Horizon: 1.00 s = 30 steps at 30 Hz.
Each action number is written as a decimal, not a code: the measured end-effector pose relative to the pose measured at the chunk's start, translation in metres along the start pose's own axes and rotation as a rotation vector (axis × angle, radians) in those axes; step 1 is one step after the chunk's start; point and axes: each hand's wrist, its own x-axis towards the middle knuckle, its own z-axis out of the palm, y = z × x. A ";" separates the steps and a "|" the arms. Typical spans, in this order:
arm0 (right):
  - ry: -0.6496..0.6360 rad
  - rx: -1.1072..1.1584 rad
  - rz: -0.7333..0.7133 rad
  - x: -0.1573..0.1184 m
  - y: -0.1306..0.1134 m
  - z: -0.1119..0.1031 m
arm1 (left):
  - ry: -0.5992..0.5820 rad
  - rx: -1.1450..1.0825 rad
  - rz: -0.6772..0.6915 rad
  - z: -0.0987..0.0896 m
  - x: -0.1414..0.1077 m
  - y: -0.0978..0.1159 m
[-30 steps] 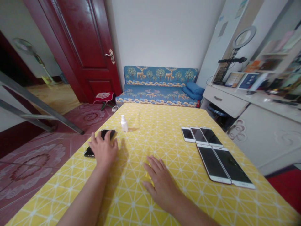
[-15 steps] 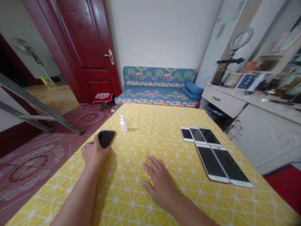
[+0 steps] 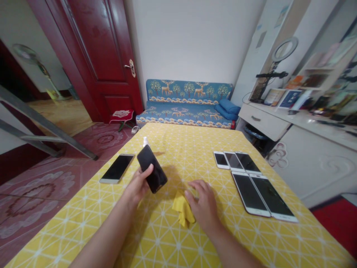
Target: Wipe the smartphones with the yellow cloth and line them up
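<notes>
My left hand (image 3: 138, 186) is wrapped round a black smartphone (image 3: 152, 169), raised over the table with its dark screen up and its thumb on the front edge. A second smartphone (image 3: 117, 168), pale-rimmed, lies flat to the left. My right hand (image 3: 205, 204) hovers with fingers apart, just right of a crumpled yellow cloth (image 3: 183, 209). Behind the held phone stands a small white bottle (image 3: 145, 142), its lower part hidden.
Several white-framed phones, among them a large one (image 3: 275, 197), lie in two rows at the table's right. The yellow patterned tablecloth (image 3: 184, 149) covers the table. Beyond are a blue sofa (image 3: 178, 108), a red door (image 3: 106, 48) and a white cabinet (image 3: 315, 160).
My left hand has lifted the black phone and carried it right, uncovering the pale-rimmed one. My right hand has moved slightly right, off the yellow cloth.
</notes>
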 end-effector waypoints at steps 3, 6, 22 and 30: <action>-0.079 -0.117 -0.022 0.001 -0.005 -0.004 | -0.090 -0.211 -0.289 0.015 -0.009 -0.018; -0.136 -0.151 -0.045 0.000 -0.012 -0.005 | -0.240 -0.351 -0.391 0.021 -0.012 -0.028; 0.215 0.723 0.414 0.014 0.015 -0.009 | -0.532 -0.467 -0.514 0.032 -0.033 -0.035; 0.233 0.880 0.481 0.018 0.031 -0.008 | -0.608 -0.495 -0.532 0.029 -0.032 -0.034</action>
